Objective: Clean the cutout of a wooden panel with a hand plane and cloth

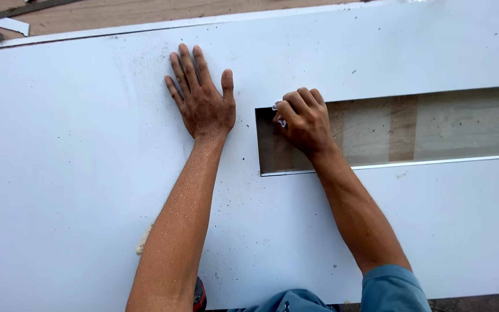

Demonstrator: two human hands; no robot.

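White, dust-flecked panel is filling nearly the whole head view, lying flat as the surface under both arms; a long rectangular cutout is opening in its right half, showing brownish board beneath, crossed by a darker upright band. The left hand is pressing palm-down on the panel just left of the cutout, its fingers spread wide and flat, holding nothing; the forearm is speckled with fine dust. The right hand is sitting at the cutout's upper left corner, its fingers curling tight around a small crumpled whitish scrap, cloth or paper I cannot tell, which is peeking out at the knuckles and touching the cutout's edge near that corner. A blue sleeve is covering the right upper arm; something small and red is showing under the left arm at the near edge, too hidden to tell. Beyond the panel's far edge, a wooden floor is running along the top, with a dark strip and a pale offcut lying on it.
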